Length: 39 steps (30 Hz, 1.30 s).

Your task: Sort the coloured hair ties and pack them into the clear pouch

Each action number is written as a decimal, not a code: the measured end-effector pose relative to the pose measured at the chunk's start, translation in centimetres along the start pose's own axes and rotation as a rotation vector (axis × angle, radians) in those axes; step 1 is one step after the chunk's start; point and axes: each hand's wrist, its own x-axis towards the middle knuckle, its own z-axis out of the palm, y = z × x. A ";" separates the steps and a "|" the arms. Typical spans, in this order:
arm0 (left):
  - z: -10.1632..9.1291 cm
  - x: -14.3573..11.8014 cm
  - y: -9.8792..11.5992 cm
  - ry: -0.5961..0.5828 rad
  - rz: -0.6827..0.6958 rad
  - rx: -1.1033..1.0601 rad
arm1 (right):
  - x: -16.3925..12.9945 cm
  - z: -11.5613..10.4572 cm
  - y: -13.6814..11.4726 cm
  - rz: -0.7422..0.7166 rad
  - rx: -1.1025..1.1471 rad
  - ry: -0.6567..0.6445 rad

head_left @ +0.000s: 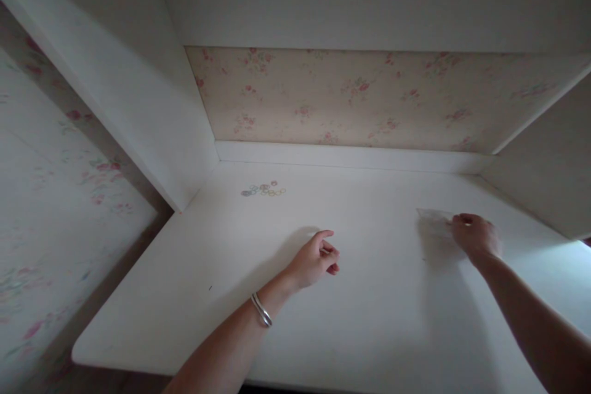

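right hand (475,236) fingers pinching clear plastic bag (434,221) near desktop (369,320) right back corner | left hand (316,258) loosely curled, holding nothing | risk: thin film slips from pinch

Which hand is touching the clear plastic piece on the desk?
The right hand: its fingers rest on the plastic piece. The left hand hovers apart, touching nothing.

left hand (316,258) loosely curled, right hand (475,237) pinching, arms outstretched
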 end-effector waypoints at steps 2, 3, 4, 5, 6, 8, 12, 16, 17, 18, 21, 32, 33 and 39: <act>0.0 0.1 -0.1 -0.009 0.004 0.015 | -1.9 0.5 -1.9 -0.014 -0.017 0.007; -0.1 0.1 -0.2 -0.012 0.007 0.022 | -3.2 0.9 -3.1 -0.033 0.001 -0.014; -0.1 0.1 -0.2 -0.014 0.011 0.027 | -4.7 1.5 -4.4 -0.050 0.027 -0.036; -0.1 0.2 -0.3 -0.015 0.016 0.030 | -6.4 2.2 -5.8 -0.068 0.056 -0.071; -0.1 0.2 -0.4 -0.013 0.022 0.030 | -8.3 2.8 -7.2 -0.083 0.110 -0.138; -0.1 0.3 -0.5 0.000 0.030 0.023 | -12.3 4.2 -10.4 -0.115 0.220 -0.261; -0.2 0.5 -0.5 0.050 0.055 0.017 | -19.4 5.8 -16.7 -0.198 0.548 -0.716; -0.8 0.9 -0.6 0.117 0.043 -0.020 | -23.1 7.0 -19.8 -0.152 0.713 -0.992; -0.9 0.9 -0.6 0.117 0.028 -0.019 | -23.5 7.3 -19.9 -0.136 0.722 -0.980; -1.0 0.9 -0.7 0.105 0.016 -0.009 | -23.9 7.6 -19.8 -0.135 0.717 -0.955; -1.2 0.9 -1.0 0.054 0.025 0.058 | -24.2 7.9 -18.9 -0.180 0.669 -0.878; -0.8 0.5 -0.5 0.025 0.050 0.104 | -24.1 7.1 -18.1 -0.256 0.623 -0.859; -0.8 0.5 -0.5 0.027 0.047 0.103 | -24.0 7.1 -18.1 -0.253 0.626 -0.863; -0.9 0.7 -1.1 0.026 0.064 0.098 | -23.9 6.9 -18.2 -0.254 0.635 -0.889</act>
